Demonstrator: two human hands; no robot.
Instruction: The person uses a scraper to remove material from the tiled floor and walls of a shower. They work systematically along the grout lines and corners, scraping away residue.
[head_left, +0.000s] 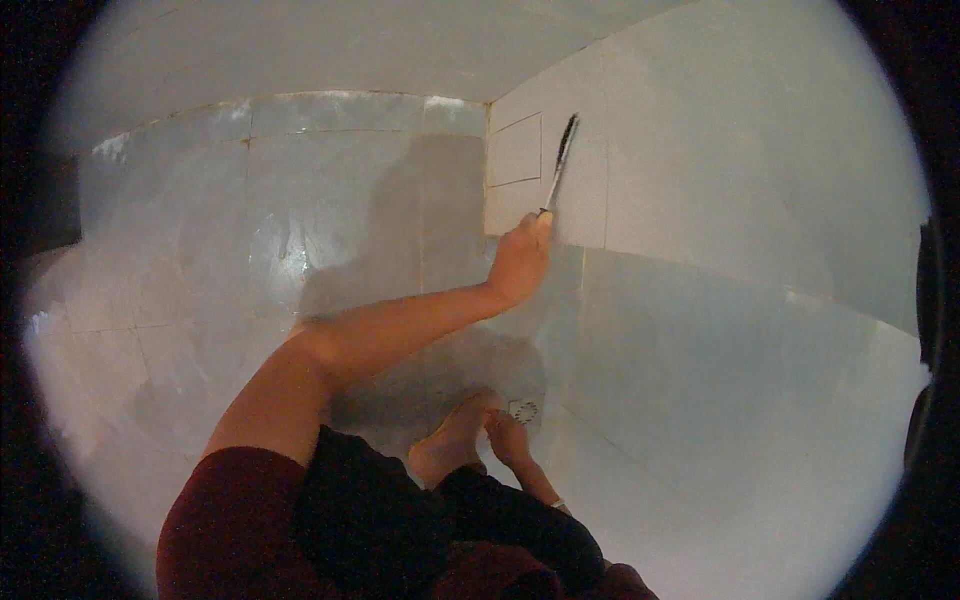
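Observation:
My left hand (523, 255) grips the handle end of a long, slim tool (568, 142), which looks like a narrow brush. Its shaft is pale and its working strip dark. The tool tilts upward in front of the pale tiled wall (675, 165); whether it touches the wall is unclear. Lower down, my right hand (511, 441), with a pale band (558, 503) on its wrist, hangs beside my bare foot (454, 439). Its fingers are curled, and I cannot make out whether they hold anything. A round-patterned floor drain (525, 411) lies just beyond them.
A thin square outline (514, 150) marks the wall near the corner. Glossy grey tiles (337, 202) with stained joints cover the surface on the left, where wet-looking highlights show. A dark block (45, 199) stands at the far left edge.

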